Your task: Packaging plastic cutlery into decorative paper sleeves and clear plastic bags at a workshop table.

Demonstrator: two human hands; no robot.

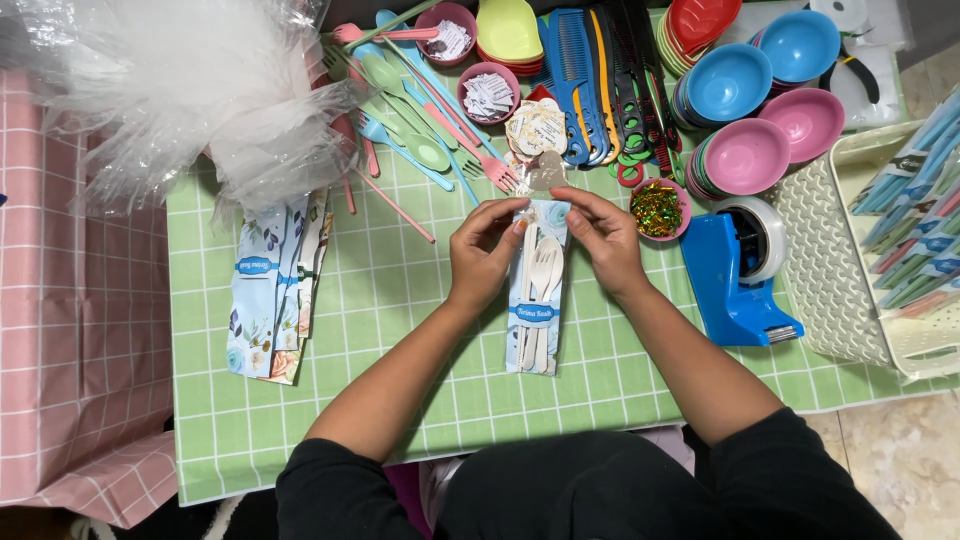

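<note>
Nearest, the left hand (483, 255) and right hand (604, 240) pinch the top of a floral cutlery packet (535, 290) lying flat on the green checked tablecloth (400, 300), keeping its opening steady, with the blue tape dispenser (735, 275) right and loose pastel cutlery (420, 110) beyond.

One tape dispenser (735, 275), two hands, one white basket (835, 270).
</note>
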